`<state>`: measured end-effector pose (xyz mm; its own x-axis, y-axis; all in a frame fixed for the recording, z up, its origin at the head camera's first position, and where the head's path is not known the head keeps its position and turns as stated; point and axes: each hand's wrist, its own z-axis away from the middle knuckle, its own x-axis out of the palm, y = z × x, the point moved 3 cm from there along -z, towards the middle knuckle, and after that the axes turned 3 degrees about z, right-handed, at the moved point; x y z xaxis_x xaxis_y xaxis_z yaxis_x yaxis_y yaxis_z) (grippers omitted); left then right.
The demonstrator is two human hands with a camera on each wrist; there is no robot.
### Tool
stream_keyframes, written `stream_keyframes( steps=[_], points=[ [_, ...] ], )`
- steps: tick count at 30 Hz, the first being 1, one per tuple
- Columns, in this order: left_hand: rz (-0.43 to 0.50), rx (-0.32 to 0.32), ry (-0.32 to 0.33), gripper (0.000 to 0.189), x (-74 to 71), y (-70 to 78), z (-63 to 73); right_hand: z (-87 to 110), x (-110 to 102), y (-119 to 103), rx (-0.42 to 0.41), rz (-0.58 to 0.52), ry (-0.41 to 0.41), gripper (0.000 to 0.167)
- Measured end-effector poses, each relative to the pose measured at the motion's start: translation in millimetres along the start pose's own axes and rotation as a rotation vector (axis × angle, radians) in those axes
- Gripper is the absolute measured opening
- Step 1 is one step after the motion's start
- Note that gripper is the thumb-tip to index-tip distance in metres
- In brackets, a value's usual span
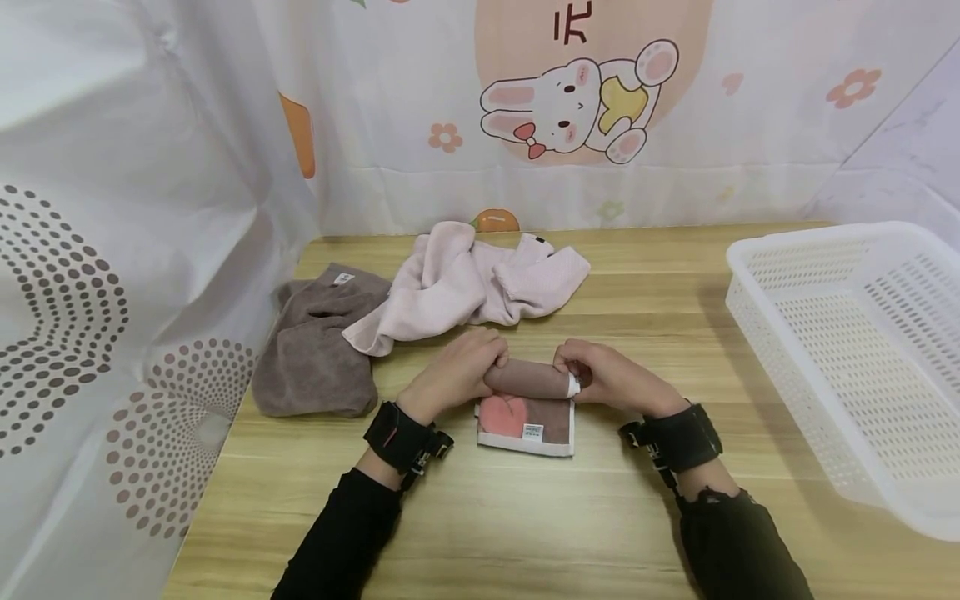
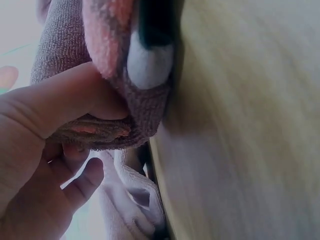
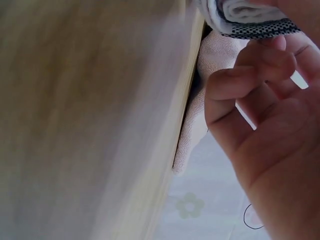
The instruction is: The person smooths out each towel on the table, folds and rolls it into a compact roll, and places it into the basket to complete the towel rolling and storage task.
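Note:
A small brown towel [image 1: 528, 379] is partly rolled up at the middle of the table. Its flat part nearest the person shows a pink patch, a white border and a small label. At the roll's left end, my left hand [image 1: 459, 371] grips it between thumb and fingers; the left wrist view shows the thumb pressed on the brown terry roll [image 2: 60, 45]. My right hand [image 1: 618, 377] pinches the right end, where the white edge shows as a spiral [image 3: 245, 12] in the right wrist view.
Crumpled behind the hands lies a pale pink towel [image 1: 457, 287]. A larger grey-brown towel [image 1: 318, 350] is heaped at the left, touching it. On the right stands a white perforated plastic basket [image 1: 783, 350]. A printed curtain [image 1: 390, 108] hangs behind the wooden table [image 1: 525, 533].

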<state>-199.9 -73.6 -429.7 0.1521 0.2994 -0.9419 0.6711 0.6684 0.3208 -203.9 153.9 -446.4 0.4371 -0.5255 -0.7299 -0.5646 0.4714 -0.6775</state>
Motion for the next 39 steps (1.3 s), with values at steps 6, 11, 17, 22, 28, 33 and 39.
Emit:
stream_keyframes(
  steps=[6, 11, 17, 22, 28, 33, 39],
  points=[
    [0.006, -0.002, -0.063, 0.041, -5.0, 3.2, 2.9, -0.4, 1.1, -4.9, 0.011, 0.047, -0.019, 0.043],
    [0.085, -0.033, -0.157, 0.031, -13.6, 10.3, 6.4, -0.1, 1.0, -10.7, -0.001, 0.133, -0.043, 0.043],
    [0.191, -0.033, -0.213, 0.014, -21.8, 17.6, 10.5, 0.6, -0.1, -12.4, -0.004, 0.173, -0.075, 0.042],
    [0.259, -0.036, -0.238, 0.012, -21.9, 17.6, 11.1, 3.1, -2.1, -10.7, -0.001, 0.135, -0.088, 0.038],
    [0.321, -0.087, -0.301, 0.008, -21.1, 16.6, 11.6, 4.6, -4.6, -8.3, 0.02, 0.069, -0.094, 0.037],
    [0.344, -0.146, -0.308, 0.019, -19.9, 12.8, 12.0, 3.2, -4.4, -10.3, 0.018, 0.008, -0.098, 0.024],
    [0.357, -0.161, -0.309, 0.023, -15.2, 9.0, 11.3, 2.8, -2.6, -14.0, 0.049, -0.018, -0.088, 0.017]
  ],
)
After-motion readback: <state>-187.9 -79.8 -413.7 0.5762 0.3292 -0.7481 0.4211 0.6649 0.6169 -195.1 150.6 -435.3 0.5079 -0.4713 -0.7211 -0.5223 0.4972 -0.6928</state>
